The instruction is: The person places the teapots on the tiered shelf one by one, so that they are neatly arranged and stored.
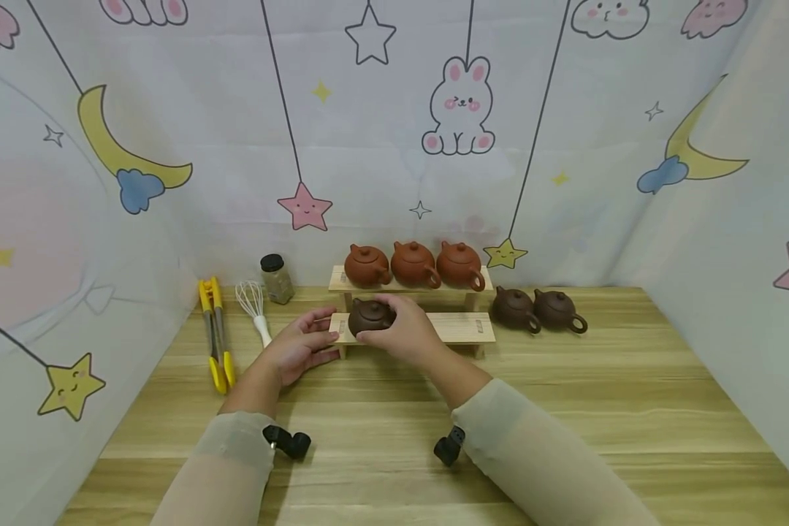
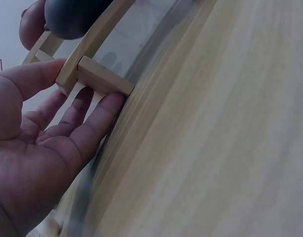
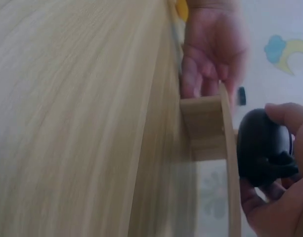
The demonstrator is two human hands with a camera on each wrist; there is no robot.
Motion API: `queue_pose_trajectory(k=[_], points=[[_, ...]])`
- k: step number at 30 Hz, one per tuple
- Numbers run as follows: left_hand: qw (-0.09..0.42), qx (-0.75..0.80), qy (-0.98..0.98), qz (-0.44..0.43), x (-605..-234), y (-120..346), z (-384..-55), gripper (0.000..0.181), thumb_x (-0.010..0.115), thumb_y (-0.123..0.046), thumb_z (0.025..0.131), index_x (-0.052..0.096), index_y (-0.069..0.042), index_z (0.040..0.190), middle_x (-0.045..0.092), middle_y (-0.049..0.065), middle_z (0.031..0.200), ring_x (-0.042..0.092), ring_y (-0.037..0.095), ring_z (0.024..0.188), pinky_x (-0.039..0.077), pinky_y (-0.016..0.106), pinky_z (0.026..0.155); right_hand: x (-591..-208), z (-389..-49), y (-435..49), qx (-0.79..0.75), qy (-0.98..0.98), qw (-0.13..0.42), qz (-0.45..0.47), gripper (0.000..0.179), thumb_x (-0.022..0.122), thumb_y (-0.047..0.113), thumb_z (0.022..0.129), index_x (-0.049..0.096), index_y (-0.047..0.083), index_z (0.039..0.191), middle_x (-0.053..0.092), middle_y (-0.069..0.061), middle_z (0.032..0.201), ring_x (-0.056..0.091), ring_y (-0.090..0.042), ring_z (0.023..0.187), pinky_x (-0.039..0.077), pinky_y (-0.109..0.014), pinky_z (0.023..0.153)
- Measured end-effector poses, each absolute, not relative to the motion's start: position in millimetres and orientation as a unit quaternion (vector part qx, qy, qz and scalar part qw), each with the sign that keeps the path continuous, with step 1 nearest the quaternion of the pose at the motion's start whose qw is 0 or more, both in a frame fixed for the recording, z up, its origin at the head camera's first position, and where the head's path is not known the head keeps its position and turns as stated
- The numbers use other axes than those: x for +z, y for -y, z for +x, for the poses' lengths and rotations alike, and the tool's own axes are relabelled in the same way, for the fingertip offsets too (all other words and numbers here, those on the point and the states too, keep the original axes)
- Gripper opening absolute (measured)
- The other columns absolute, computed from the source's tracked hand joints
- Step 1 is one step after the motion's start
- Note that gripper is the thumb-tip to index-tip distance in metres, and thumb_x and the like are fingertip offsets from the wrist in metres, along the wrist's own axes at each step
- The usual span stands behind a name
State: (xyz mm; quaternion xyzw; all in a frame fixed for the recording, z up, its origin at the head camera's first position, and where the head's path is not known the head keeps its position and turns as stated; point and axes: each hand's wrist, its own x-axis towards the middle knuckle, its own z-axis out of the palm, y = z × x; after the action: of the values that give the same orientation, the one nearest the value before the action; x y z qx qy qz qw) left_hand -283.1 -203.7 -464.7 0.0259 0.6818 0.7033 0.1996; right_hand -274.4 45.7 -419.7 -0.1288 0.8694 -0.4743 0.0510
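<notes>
My right hand [image 1: 408,332] holds a dark brown teapot [image 1: 370,318] by its sides, thumb in front and fingers behind, at the left end of the lower wooden stand [image 1: 456,327]. In the right wrist view this teapot [image 3: 264,143] is at the stand's top board; whether it bears its full weight there, I cannot tell. At the stand's left end, my left hand [image 1: 300,347] grips the edge. The left wrist view shows its thumb against the board and its fingers [image 2: 99,118] at the leg. Three reddish-brown teapots [image 1: 413,264] stand in a row on the upper wooden stand [image 1: 337,279] behind.
Two more dark brown teapots [image 1: 514,308] stand on the table [image 1: 381,438] right of the stands. To the left lie yellow-tipped tongs [image 1: 217,336] and a white-handled whisk [image 1: 255,310]. A black-lidded jar [image 1: 277,279] stands near the patterned back curtain [image 1: 237,109].
</notes>
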Motion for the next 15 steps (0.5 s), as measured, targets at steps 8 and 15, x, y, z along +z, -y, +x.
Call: queue_pose_trajectory(k=[8,15], points=[[0.198,0.704,-0.682,0.023,-465,204,-282,0.069,0.059,-0.009,0.11,0.026,-0.014,0.17,0.03,0.02,0.168,0.054,0.025,0.136,0.055,0.048,0.114,-421,-277,-30,-0.447,-0.885,0.029,-0.125,0.078,0.089,0.041,0.087,0.057,0.021,0.155,0.057,-0.009,0.154,0.06,-0.033,0.134,0.055,-0.054,0.109],[0.201,0.704,-0.68,0.031,-465,205,-283,0.07,0.059,-0.01,0.11,0.024,-0.012,0.17,0.032,0.02,0.167,0.058,0.019,0.131,0.055,0.049,0.115,-422,-275,-24,-0.443,-0.889,0.017,-0.116,0.077,0.09,0.041,0.086,0.058,0.023,0.154,0.057,-0.008,0.153,0.061,-0.033,0.133,0.055,-0.054,0.109]])
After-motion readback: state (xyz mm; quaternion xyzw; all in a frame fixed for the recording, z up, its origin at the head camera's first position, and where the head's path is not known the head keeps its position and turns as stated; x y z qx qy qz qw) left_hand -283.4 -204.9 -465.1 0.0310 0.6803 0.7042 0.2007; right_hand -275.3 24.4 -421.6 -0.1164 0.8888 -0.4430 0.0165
